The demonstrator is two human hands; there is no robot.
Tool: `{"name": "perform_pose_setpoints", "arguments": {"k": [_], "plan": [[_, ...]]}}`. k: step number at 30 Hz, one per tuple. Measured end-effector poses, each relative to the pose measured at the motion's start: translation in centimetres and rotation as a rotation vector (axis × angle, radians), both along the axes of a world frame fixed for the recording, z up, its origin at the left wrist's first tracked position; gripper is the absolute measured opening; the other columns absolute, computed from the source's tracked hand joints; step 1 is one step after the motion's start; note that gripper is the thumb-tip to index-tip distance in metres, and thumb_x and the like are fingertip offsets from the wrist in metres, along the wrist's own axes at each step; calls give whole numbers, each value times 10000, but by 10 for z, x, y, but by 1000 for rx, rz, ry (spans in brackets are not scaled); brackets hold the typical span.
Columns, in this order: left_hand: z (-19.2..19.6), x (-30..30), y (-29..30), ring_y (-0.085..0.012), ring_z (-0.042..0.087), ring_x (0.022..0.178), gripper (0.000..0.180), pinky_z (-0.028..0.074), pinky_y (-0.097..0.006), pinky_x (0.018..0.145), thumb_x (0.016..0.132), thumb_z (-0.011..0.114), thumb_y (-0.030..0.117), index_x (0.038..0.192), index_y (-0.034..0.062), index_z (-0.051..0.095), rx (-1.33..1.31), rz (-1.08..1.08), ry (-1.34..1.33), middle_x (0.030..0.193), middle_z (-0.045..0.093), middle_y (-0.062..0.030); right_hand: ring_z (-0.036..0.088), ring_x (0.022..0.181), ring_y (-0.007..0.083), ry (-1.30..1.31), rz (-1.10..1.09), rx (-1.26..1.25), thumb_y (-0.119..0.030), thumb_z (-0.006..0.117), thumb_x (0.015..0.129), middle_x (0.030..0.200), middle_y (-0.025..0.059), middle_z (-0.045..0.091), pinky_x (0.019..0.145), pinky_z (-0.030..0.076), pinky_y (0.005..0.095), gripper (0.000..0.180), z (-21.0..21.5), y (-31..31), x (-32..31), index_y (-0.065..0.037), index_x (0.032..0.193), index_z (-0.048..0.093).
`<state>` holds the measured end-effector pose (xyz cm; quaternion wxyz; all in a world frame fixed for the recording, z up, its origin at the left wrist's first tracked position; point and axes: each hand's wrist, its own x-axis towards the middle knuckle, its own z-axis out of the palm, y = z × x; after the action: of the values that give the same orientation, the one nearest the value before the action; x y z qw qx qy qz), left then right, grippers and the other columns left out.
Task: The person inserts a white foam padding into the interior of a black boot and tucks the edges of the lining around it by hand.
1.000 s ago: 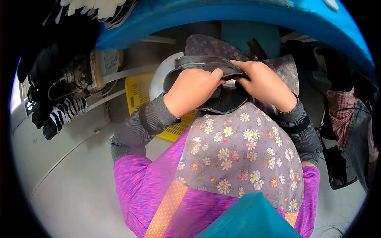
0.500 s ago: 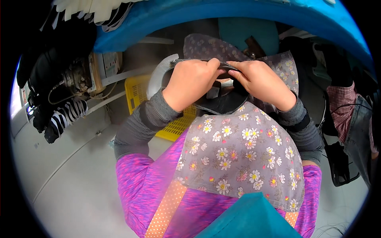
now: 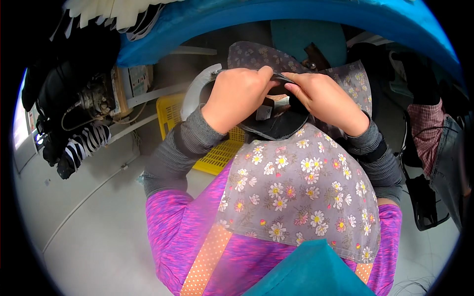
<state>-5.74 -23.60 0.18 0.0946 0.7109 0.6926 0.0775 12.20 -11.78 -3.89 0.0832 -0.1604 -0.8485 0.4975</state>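
Observation:
Up in front of my chest I hold a black cap (image 3: 284,127), its opening facing me and a white label (image 3: 264,112) showing inside. A pale grey curved piece (image 3: 197,91) sticks out at its left, like a brim. My left hand (image 3: 237,96) is closed on the cap's upper edge, knuckles up. Just to its right, my right hand (image 3: 326,98) pinches the same edge between thumb and fingers. The two hands nearly meet at the fingertips. My fingers hide part of the edge. Below the cap, a flowered grey apron (image 3: 301,192) covers my lap.
A yellow plastic basket (image 3: 170,113) stands on the floor at the left, beyond my forearm. A blue-covered table edge (image 3: 237,30) curves across the far side. Machinery (image 3: 94,98) and striped straps (image 3: 86,148) are at far left. Another person's leg (image 3: 447,153) shows at right.
Both hands have shifted slightly away from me with the cap, and its edge has turned a little between them. The grips stay the same.

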Motion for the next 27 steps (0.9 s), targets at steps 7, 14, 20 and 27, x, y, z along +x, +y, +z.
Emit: {"name": "perform_pose_setpoints", "arguments": {"k": [7, 14, 20, 27], "plan": [[0, 1, -1, -279, 606, 565, 241, 458, -385, 493, 855, 717, 228, 772, 82, 544, 57, -32, 14, 591, 570, -107, 663, 827, 402, 8, 5, 62, -153, 600, 920, 905, 249, 679, 741, 539, 446, 308, -4, 2, -1, 40, 1156, 641], [-5, -1, -3, -261, 617, 562, 241, 457, -369, 482, 832, 742, 238, 778, 88, 561, 133, -38, 28, 598, 584, -99, 652, 843, 413, 25, 43, 30, -100, 614, 864, 898, 244, 673, 747, 532, 453, 287, 8, 4, -5, 15, 1124, 651], [-5, -3, -5, -254, 603, 533, 257, 455, -350, 483, 801, 772, 246, 736, 93, 577, 140, 36, 62, 590, 592, -86, 622, 983, 424, 24, 64, -124, -18, 586, 842, 1039, 249, 655, 840, 510, 434, 361, 6, 5, -7, 22, 1200, 593], [-2, -4, -7, -246, 596, 537, 241, 448, -337, 484, 790, 784, 220, 740, 90, 588, 207, -20, -9, 613, 597, -80, 639, 951, 422, 205, 11, -48, -61, 631, 839, 970, 248, 666, 804, 518, 447, 322, -5, 1, -7, 14, 1151, 605]]}}
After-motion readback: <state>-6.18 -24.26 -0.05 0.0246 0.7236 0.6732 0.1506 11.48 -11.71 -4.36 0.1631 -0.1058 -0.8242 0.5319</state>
